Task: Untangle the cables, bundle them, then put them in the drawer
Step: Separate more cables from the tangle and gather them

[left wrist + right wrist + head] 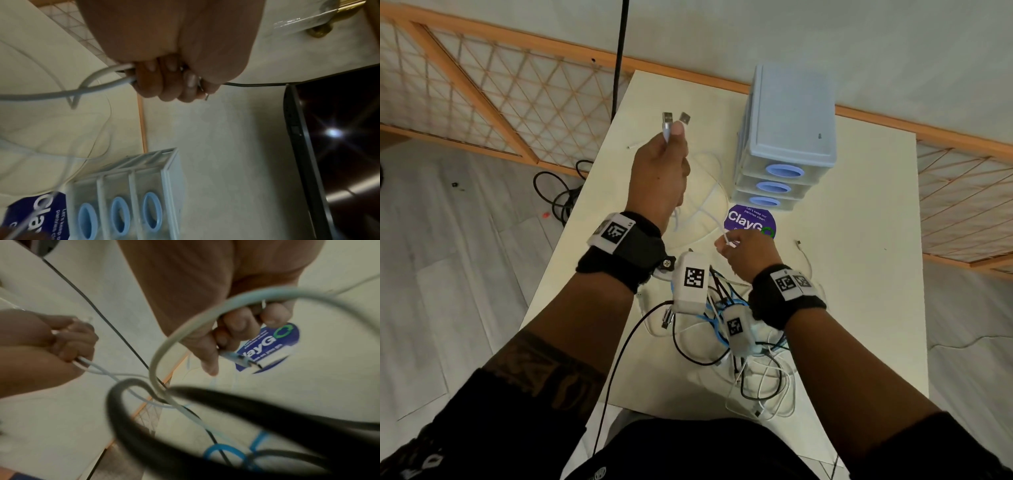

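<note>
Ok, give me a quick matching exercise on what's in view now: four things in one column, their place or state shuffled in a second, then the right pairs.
Things:
1. left hand
2. right hand
3. drawer unit
4. cable tangle

Place or state:
A. lies on the table's near part, below the wrists
B. raised, gripping a white cable with two USB plugs sticking up
C. stands at the table's far side, all three drawers shut
D. pinches a thin white cable beside the purple sticker

Pairs: 1-B, 2-D, 3-C, 4-A
</note>
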Motion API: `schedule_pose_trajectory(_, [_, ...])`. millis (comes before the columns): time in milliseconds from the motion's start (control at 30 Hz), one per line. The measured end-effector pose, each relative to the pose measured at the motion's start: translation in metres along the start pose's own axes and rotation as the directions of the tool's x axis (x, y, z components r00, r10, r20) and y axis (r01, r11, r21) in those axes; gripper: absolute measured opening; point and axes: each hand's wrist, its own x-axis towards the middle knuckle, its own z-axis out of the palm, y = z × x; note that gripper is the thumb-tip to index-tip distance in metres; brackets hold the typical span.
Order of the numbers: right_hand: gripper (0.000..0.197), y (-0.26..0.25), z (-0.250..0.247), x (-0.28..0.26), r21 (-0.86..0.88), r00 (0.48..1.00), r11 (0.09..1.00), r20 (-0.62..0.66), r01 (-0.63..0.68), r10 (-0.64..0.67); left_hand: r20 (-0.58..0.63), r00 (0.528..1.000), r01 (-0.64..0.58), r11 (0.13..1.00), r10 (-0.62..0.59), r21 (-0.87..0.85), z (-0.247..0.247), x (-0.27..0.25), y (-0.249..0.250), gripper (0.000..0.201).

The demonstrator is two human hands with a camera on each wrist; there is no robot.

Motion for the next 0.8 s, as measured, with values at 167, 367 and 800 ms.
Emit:
schedule_pose_trajectory(167, [0.056, -0.032, -0.016, 0.020, 0.213, 0.998, 0.977, -0.066, 0.024, -0.010, 0.123, 0.992, 0.043, 0.999, -0.042, 0.001, 0.004, -0.005, -0.004, 0.045])
schedule_pose_trajectory(367, [0.022, -0.003, -0.009, -0.001, 0.313, 0.999, 0.949, 0.002, 0.038, -0.041, 0.160, 0.986, 0.039, 0.999, -0.040, 0.008, 0.002, -0.006, -0.011, 0.047])
schedule_pose_trajectory(800, [0.010, 0.057, 0.030, -0.069, 0.062, 0.998, 0.997, -0.034, -0.053, 0.055, 0.230, 0.966, 0.131, 0.991, -0.122, -0.026, -0.002, -0.010, -0.023, 0.038])
